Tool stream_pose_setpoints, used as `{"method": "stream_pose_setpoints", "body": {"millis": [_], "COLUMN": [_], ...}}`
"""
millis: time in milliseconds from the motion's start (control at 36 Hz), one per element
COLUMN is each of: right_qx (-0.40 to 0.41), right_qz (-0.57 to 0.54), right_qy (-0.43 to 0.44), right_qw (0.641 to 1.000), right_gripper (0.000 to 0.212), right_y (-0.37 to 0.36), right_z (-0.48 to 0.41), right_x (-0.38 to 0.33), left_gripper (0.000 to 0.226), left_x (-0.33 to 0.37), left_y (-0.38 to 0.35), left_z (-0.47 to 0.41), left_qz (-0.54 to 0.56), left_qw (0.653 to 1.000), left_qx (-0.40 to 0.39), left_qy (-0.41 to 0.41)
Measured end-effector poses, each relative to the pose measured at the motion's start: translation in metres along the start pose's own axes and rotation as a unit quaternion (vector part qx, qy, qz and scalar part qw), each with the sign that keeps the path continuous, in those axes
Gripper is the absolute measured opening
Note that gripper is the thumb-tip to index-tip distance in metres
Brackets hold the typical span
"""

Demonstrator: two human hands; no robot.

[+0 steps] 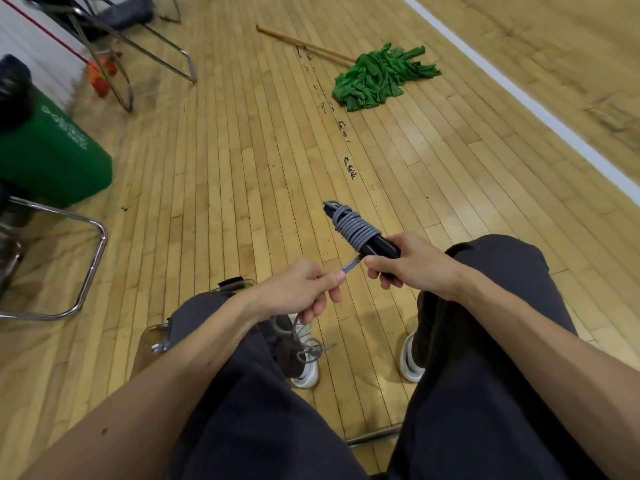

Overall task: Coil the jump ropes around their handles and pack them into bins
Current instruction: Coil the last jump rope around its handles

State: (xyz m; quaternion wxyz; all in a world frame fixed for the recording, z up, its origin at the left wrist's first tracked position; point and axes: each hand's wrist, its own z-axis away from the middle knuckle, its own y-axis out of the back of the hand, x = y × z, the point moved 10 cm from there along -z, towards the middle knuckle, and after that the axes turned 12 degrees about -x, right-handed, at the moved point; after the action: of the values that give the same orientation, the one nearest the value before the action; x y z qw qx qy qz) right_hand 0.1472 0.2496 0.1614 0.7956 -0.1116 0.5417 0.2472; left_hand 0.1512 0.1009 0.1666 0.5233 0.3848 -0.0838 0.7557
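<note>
I sit with both hands out over my knees. My right hand (412, 263) grips the two black handles (382, 245) of a jump rope, held together and pointing away to the upper left. Grey rope (355, 227) is coiled in several turns around the handles. A short taut stretch of that rope runs down-left to my left hand (304, 289), which pinches it between thumb and fingers. The loose end hangs from that hand toward my shoes. A clear plastic bin (152, 344) sits on the floor by my left leg, mostly hidden behind it.
A green bin (59, 157) stands at the left beside chrome chair legs (93, 258). A green mop (377, 77) with a wooden pole lies on the wood floor ahead. More chair frames (149, 57) stand at the far left. A white court line (519, 91) crosses at the right.
</note>
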Motion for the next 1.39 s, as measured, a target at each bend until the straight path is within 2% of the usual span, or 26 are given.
{"method": "stream_pose_setpoints", "body": {"millis": [139,333,472,556,639,722,833,972,1139,1250,1389], "right_qx": [0.054,0.131,0.148,0.137,0.078,0.01,-0.025,-0.078,-0.162,-0.243,-0.303], "right_qz": [0.074,0.139,0.152,0.122,0.085,0.071,0.071,0.103,0.129,0.112,0.079], "right_qy": [-0.003,-0.04,-0.059,-0.076,-0.093,-0.119,-0.131,-0.134,-0.145,-0.129,-0.082], "right_qw": [0.996,0.981,0.976,0.98,0.989,0.99,0.988,0.983,0.968,0.955,0.946], "right_gripper": [0.01,0.016,0.02,0.019,0.018,0.021,0.024,0.018,0.014,0.013,0.014], "right_y": [0.009,0.023,0.03,0.034,0.026,0.008,-0.002,-0.016,-0.033,-0.05,-0.06], "right_z": [-0.001,-0.002,-0.003,-0.002,-0.004,-0.007,-0.009,-0.006,0.003,0.009,0.015], "right_x": [0.0,0.007,0.009,0.014,0.022,0.03,0.031,0.028,0.028,0.025,0.014], "left_gripper": [0.035,0.032,0.027,0.026,0.031,0.027,0.022,0.032,0.032,0.032,0.032], "left_x": [0.005,0.01,0.033,0.057,0.075,0.087,0.104,0.121,0.136,0.145,0.154], "left_y": [-0.001,0.001,0.011,0.021,0.03,0.033,0.033,0.033,0.018,0.011,0.01], "left_z": [0.005,0.003,0.006,0.015,0.024,0.028,0.027,0.016,-0.002,-0.011,-0.021], "left_qz": [0.059,0.028,-0.121,-0.278,-0.381,-0.433,-0.464,-0.5,-0.543,-0.557,-0.562], "left_qw": [0.998,0.998,0.987,0.949,0.909,0.886,0.875,0.859,0.838,0.829,0.826], "left_qx": [-0.009,0.02,0.08,0.132,0.16,0.156,0.137,0.108,0.049,0.024,0.006], "left_qy": [0.013,0.056,0.069,0.063,0.062,0.057,0.023,0.014,-0.021,-0.04,-0.047]}}
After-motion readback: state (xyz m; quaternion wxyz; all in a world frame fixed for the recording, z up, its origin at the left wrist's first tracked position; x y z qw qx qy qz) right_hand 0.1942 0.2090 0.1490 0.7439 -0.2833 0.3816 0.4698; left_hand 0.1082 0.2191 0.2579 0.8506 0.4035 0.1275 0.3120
